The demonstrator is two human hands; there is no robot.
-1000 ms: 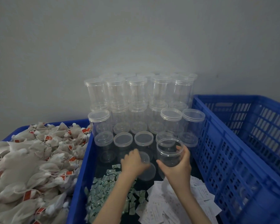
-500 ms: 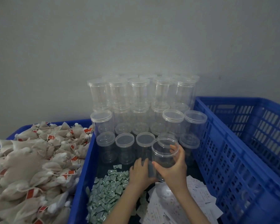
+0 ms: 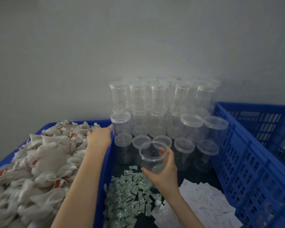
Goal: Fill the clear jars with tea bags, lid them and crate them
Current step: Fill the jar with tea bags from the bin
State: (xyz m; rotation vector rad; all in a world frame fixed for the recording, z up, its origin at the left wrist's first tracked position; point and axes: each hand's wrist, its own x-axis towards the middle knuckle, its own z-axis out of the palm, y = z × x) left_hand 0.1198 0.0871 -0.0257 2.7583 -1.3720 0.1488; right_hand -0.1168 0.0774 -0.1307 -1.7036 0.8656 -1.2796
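We hold the open, lidless clear plastic jar [image 3: 152, 156] in our right hand [image 3: 163, 171], thumb on its near side and fingers curled round the far side, so the grip is firm. The jar tilts a little, mouth up, above the dark floor of the middle bay, between the blue rim on its left and the tall blue slatted crate [image 3: 247, 162] on its right. It has nothing in it that we can see. Just behind it stand the stacked lidded clear jars [image 3: 163, 102], rising in tiers against the grey wall [image 3: 105, 46], so there is little room behind; the free room lies in front, over the heap of small green sachets [image 3: 130, 195] and the loose white printed slips [image 3: 204, 203].

Our left hand [image 3: 99, 137] reaches across the blue rim of the left tub [image 3: 108, 163], forearm stretched out, back of the hand up, over the pile of white mesh tea bags with red tags [image 3: 39, 162]. We cannot tell how its fingers lie. The tea bags fill that tub to the brim.
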